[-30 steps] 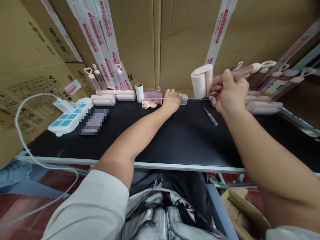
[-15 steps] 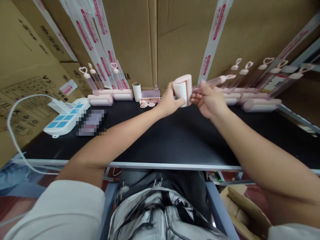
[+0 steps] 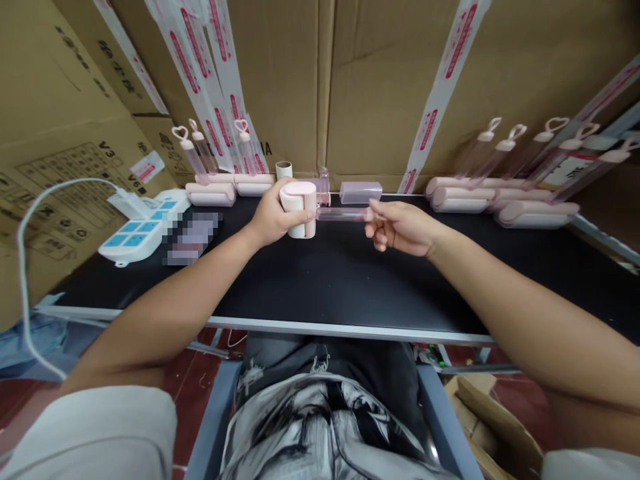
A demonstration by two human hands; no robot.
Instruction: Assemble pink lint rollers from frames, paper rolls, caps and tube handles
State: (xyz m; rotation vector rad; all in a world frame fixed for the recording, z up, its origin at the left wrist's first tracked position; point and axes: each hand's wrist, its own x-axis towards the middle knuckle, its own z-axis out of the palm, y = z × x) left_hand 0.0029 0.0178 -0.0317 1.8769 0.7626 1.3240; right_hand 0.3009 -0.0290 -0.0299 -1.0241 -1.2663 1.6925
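Observation:
A pink-and-white lint roller (image 3: pixel 301 207) is held sideways above the black table, its head in my left hand (image 3: pixel 273 217). My left fingers wrap behind the head and the thumb presses its front. From the head a clear pink handle (image 3: pixel 341 214) runs to the right. My right hand (image 3: pixel 400 225) pinches that handle's far end, covering whatever tip it has. Behind the handle lies a translucent purple-pink piece (image 3: pixel 361 193). A white tube (image 3: pixel 284 171) stands behind my left hand, and further translucent pink parts (image 3: pixel 324 183) are partly hidden by the roller head.
Several similar rollers with heart-looped handles stand along the back, at left (image 3: pixel 210 194) and right (image 3: pixel 463 199). A white power strip (image 3: pixel 145 227) and a blurred phone-like object (image 3: pixel 193 239) lie at left. Cardboard (image 3: pixel 390 87) walls the back; an open carton (image 3: pixel 487 420) sits below right.
Both hands have moved left and slightly down with the roller. The handle is now level and lined up against the head. Its heart-looped end, visible before, is covered by my right hand.

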